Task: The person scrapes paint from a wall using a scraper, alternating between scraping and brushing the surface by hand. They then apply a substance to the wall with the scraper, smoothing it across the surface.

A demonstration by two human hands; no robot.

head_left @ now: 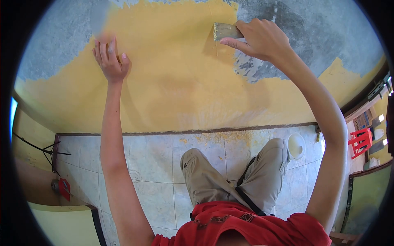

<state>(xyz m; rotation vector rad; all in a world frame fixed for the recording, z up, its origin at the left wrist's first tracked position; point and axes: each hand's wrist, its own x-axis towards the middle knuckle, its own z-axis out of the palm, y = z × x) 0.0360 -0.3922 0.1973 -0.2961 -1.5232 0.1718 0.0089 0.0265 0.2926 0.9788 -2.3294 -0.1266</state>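
My right hand (262, 40) is closed around a flat metal scraper (226, 32), whose blade edge lies against the yellow paint near a bare patch. Flat on the wall to the left rests my left hand (110, 59), empty, fingers apart, at the border of paint and bare surface. Yellow paint (164, 74) covers the middle and lower wall. Grey bare surface (283, 33) with a ragged edge shows at the upper right, and more grey surface (57, 45) at the upper left.
Yellow flakes (221, 141) lie on the tiled floor (152, 153) along the wall's foot. A white bucket (296, 146) stands beside my right knee. A red stool (360, 142) is at the right, a black tripod stand (49, 151) at the left.
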